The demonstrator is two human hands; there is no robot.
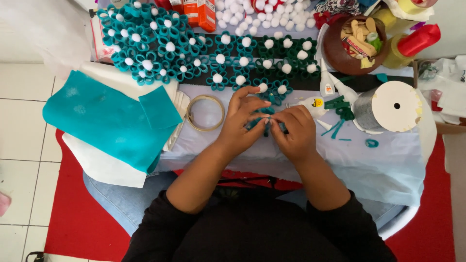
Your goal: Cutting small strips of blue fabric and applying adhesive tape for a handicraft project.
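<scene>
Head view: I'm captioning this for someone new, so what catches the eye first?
Rows of teal felt loop flowers with white pompom centres fill the table's far side. At the middle, the left hand and right hand pinch one teal felt flower together.

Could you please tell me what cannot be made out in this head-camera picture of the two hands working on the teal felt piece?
- Teal felt flower piece: mostly hidden by the left hand and right hand; its shape is unclear.
- Fingertip grip: too small to tell.
- White pompoms: pile cut off by the top edge.
- Brown round bowl: its small contents blur together.
- Yellow tape roll: cut off at the top.
</scene>
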